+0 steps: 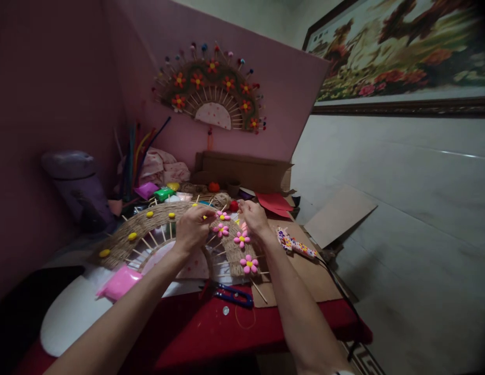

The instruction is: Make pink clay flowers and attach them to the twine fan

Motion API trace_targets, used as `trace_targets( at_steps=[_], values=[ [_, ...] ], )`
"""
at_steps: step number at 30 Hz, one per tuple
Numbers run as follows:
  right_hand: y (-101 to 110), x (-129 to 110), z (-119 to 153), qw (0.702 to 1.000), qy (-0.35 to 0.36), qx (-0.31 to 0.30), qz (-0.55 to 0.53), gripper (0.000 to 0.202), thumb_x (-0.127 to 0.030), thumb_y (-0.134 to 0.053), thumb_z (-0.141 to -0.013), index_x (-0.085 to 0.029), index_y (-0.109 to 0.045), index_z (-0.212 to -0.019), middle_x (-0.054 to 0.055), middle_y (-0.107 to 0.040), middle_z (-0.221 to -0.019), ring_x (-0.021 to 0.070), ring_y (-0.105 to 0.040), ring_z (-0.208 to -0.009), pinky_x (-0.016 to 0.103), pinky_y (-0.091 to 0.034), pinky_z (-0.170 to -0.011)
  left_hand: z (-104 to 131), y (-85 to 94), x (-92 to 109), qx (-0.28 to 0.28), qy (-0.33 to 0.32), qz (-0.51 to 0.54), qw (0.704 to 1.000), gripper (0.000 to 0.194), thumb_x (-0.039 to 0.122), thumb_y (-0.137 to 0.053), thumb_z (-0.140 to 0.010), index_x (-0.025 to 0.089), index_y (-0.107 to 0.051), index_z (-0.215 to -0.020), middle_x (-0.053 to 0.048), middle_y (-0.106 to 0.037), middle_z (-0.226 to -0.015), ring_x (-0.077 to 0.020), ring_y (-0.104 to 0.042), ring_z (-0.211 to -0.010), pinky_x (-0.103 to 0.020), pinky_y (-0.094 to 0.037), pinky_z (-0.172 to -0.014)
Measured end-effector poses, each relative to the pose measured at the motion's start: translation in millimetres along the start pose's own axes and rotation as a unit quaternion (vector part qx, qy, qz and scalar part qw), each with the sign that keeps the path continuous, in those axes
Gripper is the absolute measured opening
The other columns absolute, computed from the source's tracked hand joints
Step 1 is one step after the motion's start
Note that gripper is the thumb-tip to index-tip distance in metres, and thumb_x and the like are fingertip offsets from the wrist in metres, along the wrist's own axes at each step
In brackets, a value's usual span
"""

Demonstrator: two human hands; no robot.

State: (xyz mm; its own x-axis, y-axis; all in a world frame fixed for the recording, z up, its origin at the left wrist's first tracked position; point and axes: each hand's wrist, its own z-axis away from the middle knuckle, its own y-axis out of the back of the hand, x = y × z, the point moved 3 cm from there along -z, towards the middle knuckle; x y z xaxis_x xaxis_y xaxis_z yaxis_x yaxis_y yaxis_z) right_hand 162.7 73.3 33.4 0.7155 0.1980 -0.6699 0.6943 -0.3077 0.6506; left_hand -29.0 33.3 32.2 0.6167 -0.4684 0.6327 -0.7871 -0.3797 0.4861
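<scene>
A fan-shaped piece of twine [121, 234] woven over thin sticks lies on the table. Yellow dots run along its left part, and pink flowers with yellow centres [249, 264] sit on its right part. My left hand [193, 226] is over the upper middle of the fan, its fingers pinched beside the topmost pink flower [223, 215]. Just right of that flower, my right hand [253, 216] is raised with thumb and fingertips together. Whatever either hand holds is too small to make out.
Blue-handled snips [232, 295] and a pink clay packet [119, 283] lie in front. Cardboard [316, 281] with a flowered clay-like piece [297, 244] is at right. Behind are clay packets [164, 194], twine [221, 200] and red paper [274, 203]. A purple bottle [78, 187] stands left.
</scene>
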Motion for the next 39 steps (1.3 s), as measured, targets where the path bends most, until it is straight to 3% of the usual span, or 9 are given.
trace_targets(
  at_steps=[4, 13, 39],
  values=[
    [-7.8, 2.2, 7.4, 1.000, 0.021, 0.007, 0.010, 0.044, -0.046, -0.034, -0.092, -0.019, -0.062, -0.072, 0.003, -0.065, -0.071, 0.0142, -0.053, -0.065, 0.023, -0.028, -0.056, -4.3, -3.3, -1.4, 0.003, -0.052, -0.086, 0.995, 0.009, 0.023, -0.063, -0.077, 0.023, -0.072, -0.074, -0.002, -0.071, -0.084, -0.0198, -0.057, -0.086, -0.030, -0.042, -0.071],
    [-8.9, 0.6, 17.6, 0.999, 0.041, 0.028, 0.009, 0.045, -0.047, -0.033, -0.093, -0.020, -0.060, -0.071, 0.001, -0.060, -0.066, 0.0137, -0.050, -0.064, 0.024, -0.026, -0.056, 2.6, -10.5, -1.9, 0.007, -0.077, -0.197, 0.977, 0.015, 0.035, -0.063, -0.079, 0.027, -0.075, -0.074, -0.005, -0.066, -0.070, -0.0218, -0.050, -0.080, -0.029, -0.037, -0.062],
    [-6.9, -3.8, 21.9, 0.999, 0.041, 0.029, -0.016, 0.040, -0.046, -0.039, -0.092, -0.020, -0.057, -0.067, -0.002, -0.054, -0.060, 0.0118, -0.044, -0.057, 0.023, -0.025, -0.055, -1.3, -14.4, -0.4, -0.022, -0.045, -0.241, 0.969, 0.020, 0.040, -0.060, -0.080, 0.029, -0.076, -0.079, -0.006, -0.062, -0.070, -0.0237, -0.049, -0.081, -0.030, -0.028, -0.055]
  ],
)
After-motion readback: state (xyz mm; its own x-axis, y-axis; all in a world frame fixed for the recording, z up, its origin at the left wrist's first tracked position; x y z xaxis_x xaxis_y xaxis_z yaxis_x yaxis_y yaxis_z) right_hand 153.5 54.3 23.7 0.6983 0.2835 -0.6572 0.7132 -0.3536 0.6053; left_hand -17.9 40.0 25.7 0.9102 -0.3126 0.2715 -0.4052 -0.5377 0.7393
